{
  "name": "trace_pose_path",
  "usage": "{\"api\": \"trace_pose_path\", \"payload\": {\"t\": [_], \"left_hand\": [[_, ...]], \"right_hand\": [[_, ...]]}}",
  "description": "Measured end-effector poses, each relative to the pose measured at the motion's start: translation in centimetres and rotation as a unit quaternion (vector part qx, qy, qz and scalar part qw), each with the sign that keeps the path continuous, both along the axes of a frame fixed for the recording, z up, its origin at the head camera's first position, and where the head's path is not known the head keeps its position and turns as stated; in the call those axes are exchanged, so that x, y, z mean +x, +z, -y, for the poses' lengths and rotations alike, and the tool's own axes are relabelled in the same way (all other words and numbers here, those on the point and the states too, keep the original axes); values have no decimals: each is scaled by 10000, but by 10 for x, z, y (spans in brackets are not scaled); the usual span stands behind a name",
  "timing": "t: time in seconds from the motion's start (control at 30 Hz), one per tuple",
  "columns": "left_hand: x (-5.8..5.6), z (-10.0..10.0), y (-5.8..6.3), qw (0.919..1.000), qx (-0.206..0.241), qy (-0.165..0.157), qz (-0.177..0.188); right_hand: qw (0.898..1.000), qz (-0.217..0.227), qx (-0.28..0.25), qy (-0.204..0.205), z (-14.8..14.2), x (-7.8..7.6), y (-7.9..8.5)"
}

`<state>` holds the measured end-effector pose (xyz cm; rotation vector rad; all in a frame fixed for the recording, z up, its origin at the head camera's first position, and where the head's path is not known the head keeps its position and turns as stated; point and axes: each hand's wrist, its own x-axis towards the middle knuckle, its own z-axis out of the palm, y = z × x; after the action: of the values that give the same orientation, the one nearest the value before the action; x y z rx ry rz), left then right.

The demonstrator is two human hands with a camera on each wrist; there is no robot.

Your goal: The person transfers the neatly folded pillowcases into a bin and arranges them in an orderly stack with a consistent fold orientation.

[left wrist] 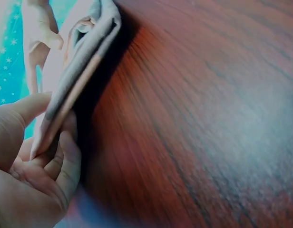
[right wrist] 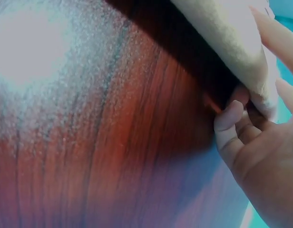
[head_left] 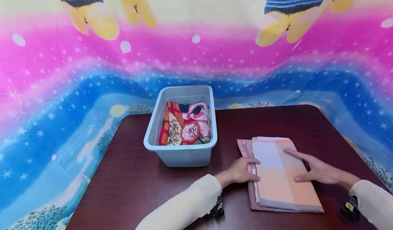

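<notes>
A folded checked cloth (head_left: 276, 175) in white, peach and grey lies on the table at the right, its layers showing along the left side. My left hand (head_left: 240, 170) grips that left edge, thumb on top; in the left wrist view its fingers (left wrist: 68, 161) curl beneath the folded edge. At the opposite edge, my right hand (head_left: 323, 168) holds the cloth with the thumb on top. Its fingers (right wrist: 228, 116) bend under the cloth's side in the right wrist view. The underside of the cloth is hidden.
A pale blue-grey plastic bin (head_left: 184, 155) stands left of the cloth. Inside it lies a folded red, orange and pink patterned cloth (head_left: 187, 124). The dark wooden table (head_left: 129, 189) has rounded far corners, and a printed cloth backdrop (head_left: 196, 56) hangs behind it.
</notes>
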<state>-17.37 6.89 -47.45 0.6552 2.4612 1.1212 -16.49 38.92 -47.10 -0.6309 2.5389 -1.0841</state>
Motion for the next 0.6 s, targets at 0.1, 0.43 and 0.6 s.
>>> {"api": "trace_pose_path", "payload": {"t": [0.1, 0.43, 0.6], "left_hand": [[1, 0, -2, 10000, -15, -57, -76], [2, -3, -7, 9992, -271, -286, -36], [1, -4, -7, 9977, -589, -267, -190]], "right_hand": [[9998, 123, -5, 134, -2, -1, 0], [9979, 470, 229, 379, -6, -7, -1], [9947, 759, -121, 680, -6, -9, -3]]}}
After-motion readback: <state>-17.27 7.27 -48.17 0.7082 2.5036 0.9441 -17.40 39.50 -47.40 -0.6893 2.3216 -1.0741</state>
